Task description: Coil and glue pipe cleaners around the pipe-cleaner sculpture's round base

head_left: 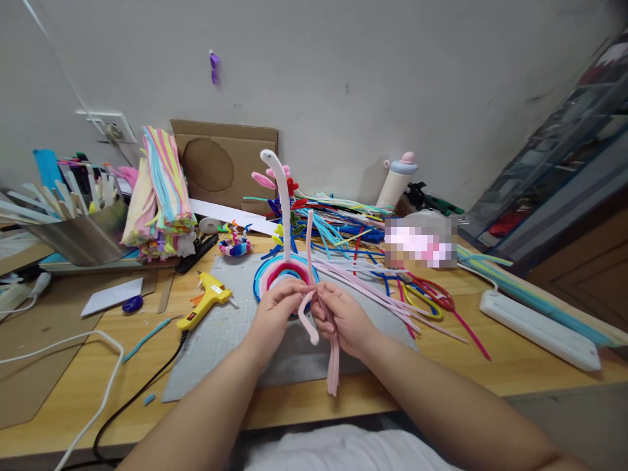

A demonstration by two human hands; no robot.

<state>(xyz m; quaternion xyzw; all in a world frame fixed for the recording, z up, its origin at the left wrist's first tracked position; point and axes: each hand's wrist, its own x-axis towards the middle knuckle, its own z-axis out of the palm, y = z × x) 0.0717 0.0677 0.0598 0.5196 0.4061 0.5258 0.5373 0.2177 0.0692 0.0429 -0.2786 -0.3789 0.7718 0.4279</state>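
Observation:
Pale pink pipe cleaners (333, 373) are pinched between my two hands over the grey mat. My left hand (280, 307) is closed, its thumb and fingertips gripping them near a bend. My right hand (343, 315) is also closed on them, with a bundle hanging below its fingers. One strand stands straight up from the fingertips, and another curls downward between the hands. Just behind is a round coiled base (260, 278) in blue, white and pink, partly hidden by my left hand. From it rises a white fuzzy stalk (285, 216) with a curved top.
A yellow glue gun (209, 301) lies left of the mat (220, 353), its black cord running forward. Loose pink pipe cleaners (373, 294) and scissors (432, 294) lie to the right. A white power strip (540, 330) sits farther right; a metal container (88, 232) of sticks stands left.

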